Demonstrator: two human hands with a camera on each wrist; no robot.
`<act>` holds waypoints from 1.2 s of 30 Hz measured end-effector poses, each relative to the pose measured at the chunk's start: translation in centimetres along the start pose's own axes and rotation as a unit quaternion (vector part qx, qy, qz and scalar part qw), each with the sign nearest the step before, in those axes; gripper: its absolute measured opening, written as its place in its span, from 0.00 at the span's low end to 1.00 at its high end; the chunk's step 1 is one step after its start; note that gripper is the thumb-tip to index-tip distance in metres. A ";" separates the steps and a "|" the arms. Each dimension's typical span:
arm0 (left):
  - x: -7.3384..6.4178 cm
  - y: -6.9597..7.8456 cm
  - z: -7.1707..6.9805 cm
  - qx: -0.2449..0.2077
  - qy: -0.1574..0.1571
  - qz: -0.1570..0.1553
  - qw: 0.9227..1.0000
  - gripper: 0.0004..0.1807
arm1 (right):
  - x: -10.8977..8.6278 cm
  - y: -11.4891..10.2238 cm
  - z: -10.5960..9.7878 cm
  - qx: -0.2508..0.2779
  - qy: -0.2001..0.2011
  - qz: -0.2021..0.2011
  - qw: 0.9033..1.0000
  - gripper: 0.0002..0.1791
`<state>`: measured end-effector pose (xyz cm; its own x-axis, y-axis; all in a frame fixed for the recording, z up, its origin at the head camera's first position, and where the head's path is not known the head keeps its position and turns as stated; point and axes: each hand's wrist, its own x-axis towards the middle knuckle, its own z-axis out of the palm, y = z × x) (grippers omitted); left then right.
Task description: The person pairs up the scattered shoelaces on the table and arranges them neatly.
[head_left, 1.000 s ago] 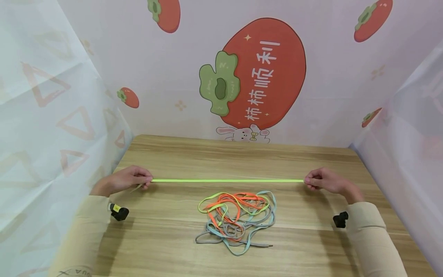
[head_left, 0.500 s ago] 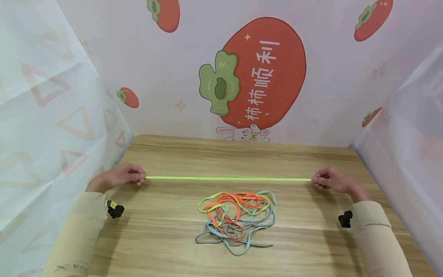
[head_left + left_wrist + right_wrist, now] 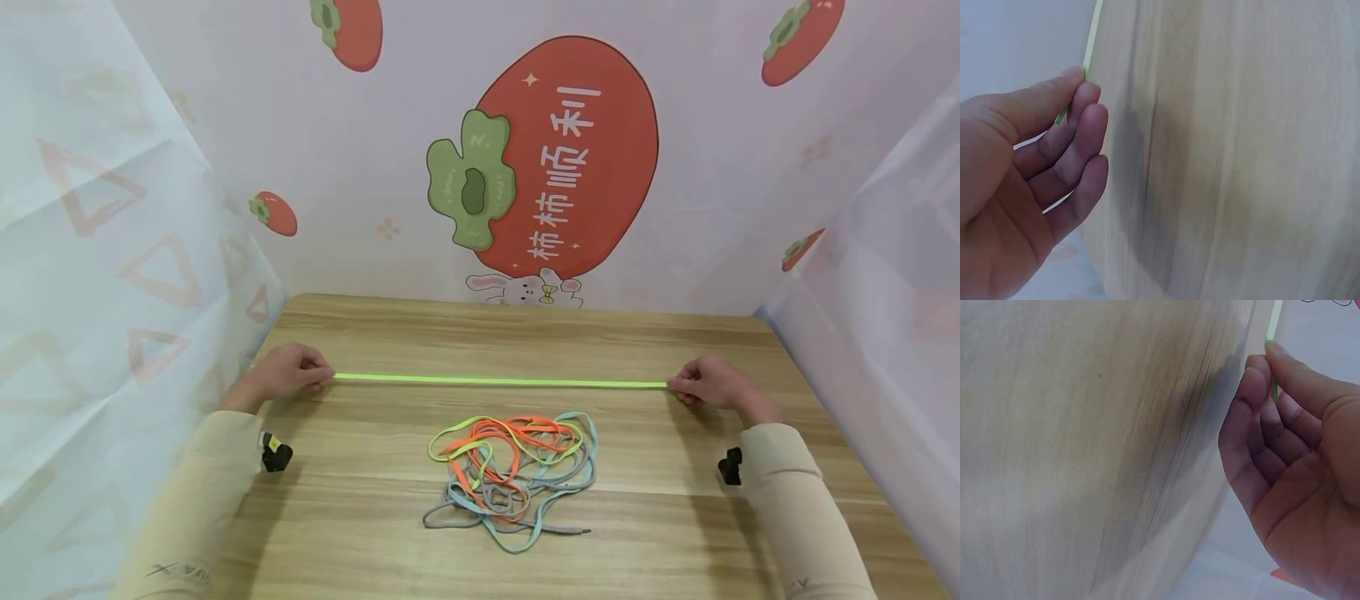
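A flat neon yellow-green shoelace [image 3: 495, 381] is stretched straight between the two hands, beyond a tangle of laces. My left hand [image 3: 294, 372] pinches its left end between thumb and forefinger; in the left wrist view a short tip of the lace [image 3: 1060, 117] pokes out below the thumb. At the other end, my right hand [image 3: 708, 383] pinches the lace, and a small tail shows under the fingers in the right wrist view. The tangled pile holds orange [image 3: 517, 458], yellow-green, light blue [image 3: 545, 510] and grey laces [image 3: 450, 523], lying on the wooden table nearer the body.
The wooden table [image 3: 360, 542] carries the pile near its middle. A printed sheet with a large red persimmon [image 3: 600, 183] stands behind it. White sheets [image 3: 112, 250] close off both sides. Each wrist bears a small black camera [image 3: 276, 454].
The left hand first moves out to the left, pulling the lace taut, then comes back right and slightly away. The right hand shifts right, then slightly back left. The pile stays put.
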<state>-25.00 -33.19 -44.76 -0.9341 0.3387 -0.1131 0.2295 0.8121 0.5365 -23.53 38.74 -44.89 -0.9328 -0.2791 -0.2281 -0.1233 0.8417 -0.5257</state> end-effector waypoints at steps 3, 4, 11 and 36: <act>0.4 0.3 0.4 0.010 0.008 -0.007 1.000 0.11 | 0.1 -0.2 0.1 -0.003 0.000 0.013 1.000 0.18; 0.4 0.4 0.5 0.011 0.008 -0.007 1.000 0.11 | 0.1 -0.3 0.1 -0.005 0.000 0.017 1.000 0.18; 1.0 0.3 1.3 0.024 0.018 -0.015 0.999 0.11 | 0.4 -0.6 0.1 -0.022 -0.003 0.026 0.999 0.17; 0.8 2.5 1.1 0.136 0.030 -0.050 0.989 0.15 | -0.4 -0.6 -1.4 -0.058 -0.023 0.085 0.994 0.22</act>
<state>-24.86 -30.37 -44.48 -0.9685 0.2279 -0.1003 0.1923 0.9405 0.2801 -23.58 39.00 -43.40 -0.9277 -0.1471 -0.3432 -0.0062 0.9251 -0.3796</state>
